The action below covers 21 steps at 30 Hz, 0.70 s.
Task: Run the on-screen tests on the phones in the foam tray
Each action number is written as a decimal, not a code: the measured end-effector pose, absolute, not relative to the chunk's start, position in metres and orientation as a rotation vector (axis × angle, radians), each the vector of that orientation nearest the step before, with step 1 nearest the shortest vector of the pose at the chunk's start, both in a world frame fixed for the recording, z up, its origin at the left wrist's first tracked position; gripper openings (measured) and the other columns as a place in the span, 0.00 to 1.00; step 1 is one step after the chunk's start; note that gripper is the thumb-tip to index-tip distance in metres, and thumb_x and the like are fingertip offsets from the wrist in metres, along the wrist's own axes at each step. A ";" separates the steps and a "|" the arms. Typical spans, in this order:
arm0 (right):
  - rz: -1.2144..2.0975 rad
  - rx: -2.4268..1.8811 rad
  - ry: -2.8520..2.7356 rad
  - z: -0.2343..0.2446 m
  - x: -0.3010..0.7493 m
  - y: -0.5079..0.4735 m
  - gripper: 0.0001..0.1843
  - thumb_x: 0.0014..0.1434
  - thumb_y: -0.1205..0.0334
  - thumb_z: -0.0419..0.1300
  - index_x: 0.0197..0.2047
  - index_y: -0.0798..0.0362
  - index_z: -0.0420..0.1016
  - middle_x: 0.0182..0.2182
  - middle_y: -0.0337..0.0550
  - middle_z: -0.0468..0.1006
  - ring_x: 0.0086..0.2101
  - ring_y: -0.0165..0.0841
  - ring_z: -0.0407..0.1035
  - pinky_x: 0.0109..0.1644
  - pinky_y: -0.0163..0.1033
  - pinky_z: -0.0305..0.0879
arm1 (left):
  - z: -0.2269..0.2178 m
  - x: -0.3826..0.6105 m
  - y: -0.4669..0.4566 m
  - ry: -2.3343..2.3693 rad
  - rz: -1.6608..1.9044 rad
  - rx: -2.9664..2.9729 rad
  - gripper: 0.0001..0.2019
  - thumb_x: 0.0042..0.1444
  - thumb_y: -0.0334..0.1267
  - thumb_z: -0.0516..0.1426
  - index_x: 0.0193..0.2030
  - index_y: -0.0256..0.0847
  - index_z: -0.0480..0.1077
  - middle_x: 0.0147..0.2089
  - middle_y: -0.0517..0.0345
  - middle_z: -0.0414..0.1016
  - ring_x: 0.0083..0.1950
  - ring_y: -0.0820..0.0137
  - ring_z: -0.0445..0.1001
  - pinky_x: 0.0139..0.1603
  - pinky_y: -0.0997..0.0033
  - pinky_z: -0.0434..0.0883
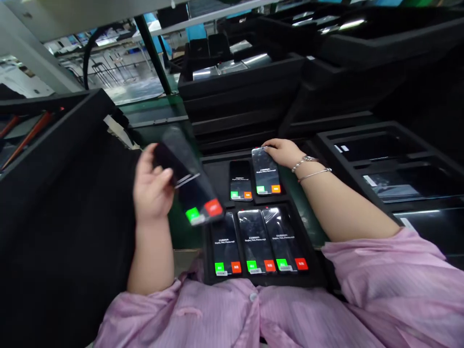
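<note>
My left hand (pixel 154 186) is closed on a smartphone (pixel 192 186), holding it tilted in the air left of a black tray (pixel 217 181). This phone is smeared by motion; a green and a red square show at its lower end. At the tray's back right, my right hand (pixel 282 152) pinches the top end of another smartphone (pixel 266 171), which looks slightly raised at that end. Beside it lies a phone (pixel 241 180) with the same lit squares. Three more phones fill the front row, the middle one (pixel 255 241) among them.
Stacked black foam trays (pixel 239 79) holding devices stand behind the work area. To the right, another black tray (pixel 391 145) holds dark-screened devices with white labels. A tall black bin wall (pixel 72 193) is close on my left. A green surface (pixel 184 237) runs under the tray.
</note>
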State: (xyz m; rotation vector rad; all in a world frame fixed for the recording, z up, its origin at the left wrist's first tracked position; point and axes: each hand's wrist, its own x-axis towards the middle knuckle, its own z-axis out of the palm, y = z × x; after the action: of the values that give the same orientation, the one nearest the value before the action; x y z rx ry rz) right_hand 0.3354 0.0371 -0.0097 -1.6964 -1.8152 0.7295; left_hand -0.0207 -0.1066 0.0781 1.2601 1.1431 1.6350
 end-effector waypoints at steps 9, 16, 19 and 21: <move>0.414 -1.644 -2.252 -0.044 0.273 0.034 0.20 0.66 0.51 0.57 0.45 0.56 0.85 0.63 0.57 0.69 0.68 0.57 0.50 0.73 0.62 0.49 | -0.027 -0.001 -0.002 1.668 0.757 1.398 0.36 0.58 0.31 0.58 0.74 0.36 0.56 0.28 0.64 0.72 0.26 0.70 0.74 0.27 0.73 0.70; 0.621 -1.622 -2.199 -0.035 0.278 0.031 0.18 0.57 0.54 0.67 0.44 0.60 0.81 0.58 0.62 0.72 0.65 0.59 0.58 0.71 0.59 0.56 | -0.035 0.005 -0.014 1.810 0.620 1.717 0.31 0.57 0.34 0.63 0.68 0.36 0.67 0.27 0.60 0.72 0.35 0.60 0.75 0.38 0.65 0.68; 0.806 -1.501 -2.118 -0.009 0.294 0.008 0.21 0.59 0.57 0.64 0.54 0.54 0.75 0.43 0.48 0.80 0.43 0.42 0.75 0.52 0.48 0.74 | -0.044 0.008 -0.036 1.836 0.700 1.789 0.30 0.63 0.39 0.60 0.71 0.39 0.62 0.33 0.60 0.74 0.37 0.64 0.75 0.40 0.67 0.68; 0.940 -1.333 -1.958 0.011 0.301 -0.018 0.18 0.61 0.54 0.63 0.52 0.51 0.75 0.38 0.44 0.80 0.36 0.37 0.74 0.42 0.43 0.74 | -0.054 0.009 -0.053 1.829 0.814 1.827 0.28 0.65 0.42 0.58 0.70 0.40 0.62 0.37 0.59 0.75 0.37 0.67 0.74 0.42 0.68 0.69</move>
State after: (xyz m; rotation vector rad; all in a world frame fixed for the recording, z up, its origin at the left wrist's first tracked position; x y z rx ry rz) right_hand 0.3011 -0.0183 0.0114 -1.3330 -1.9584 0.9396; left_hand 0.0085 -0.0526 -0.0536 1.8274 1.8287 0.8144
